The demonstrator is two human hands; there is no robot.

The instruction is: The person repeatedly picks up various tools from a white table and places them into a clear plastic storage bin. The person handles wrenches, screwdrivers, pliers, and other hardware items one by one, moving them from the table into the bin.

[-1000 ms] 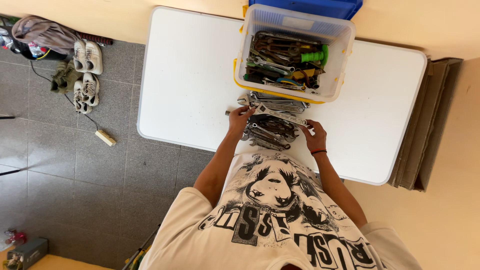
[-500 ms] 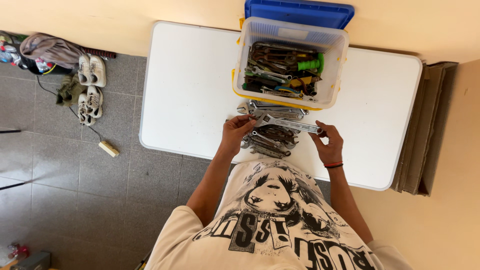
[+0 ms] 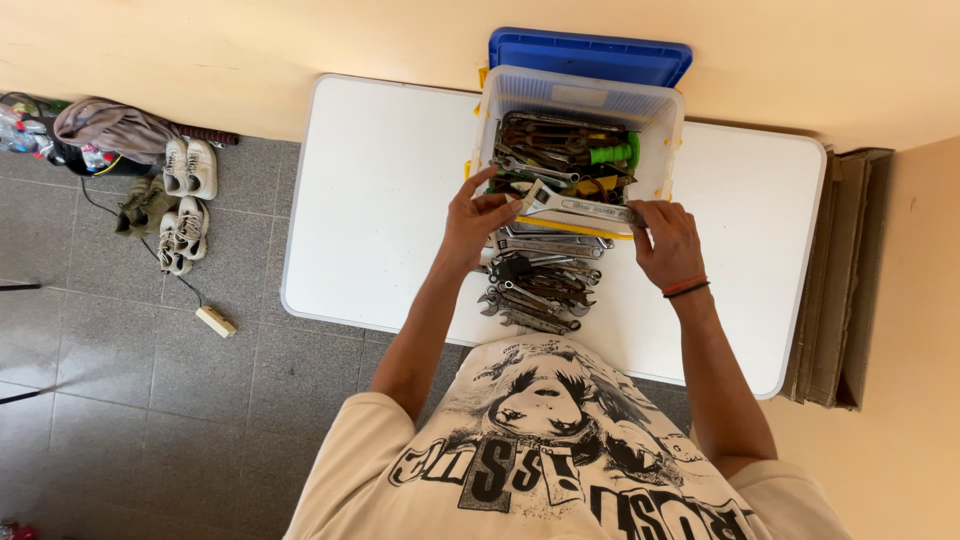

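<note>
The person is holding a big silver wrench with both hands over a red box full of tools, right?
Not quite. The box is clear plastic with a blue lid behind it, not red. The head view shows it. The left hand and right hand do hold the silver adjustable wrench over it.

Table (image 3: pixel 380 190): plain white top. Storage bin (image 3: pixel 660 110): translucent white walls, yellow latches; blue lid (image 3: pixel 590 55) behind it at the table's far edge. Screwdriver handle (image 3: pixel 612 154) in bin: bright green. Adjustable wrench (image 3: pixel 580 207): silver-grey. Wrench pile (image 3: pixel 540 285) at near edge: grey and dark steel. T-shirt (image 3: pixel 560 460): cream, black print. Wristbands (image 3: pixel 685 288): red, black. Floor tiles (image 3: pixel 120 400): grey. Sneakers (image 3: pixel 190 168): white.
</note>
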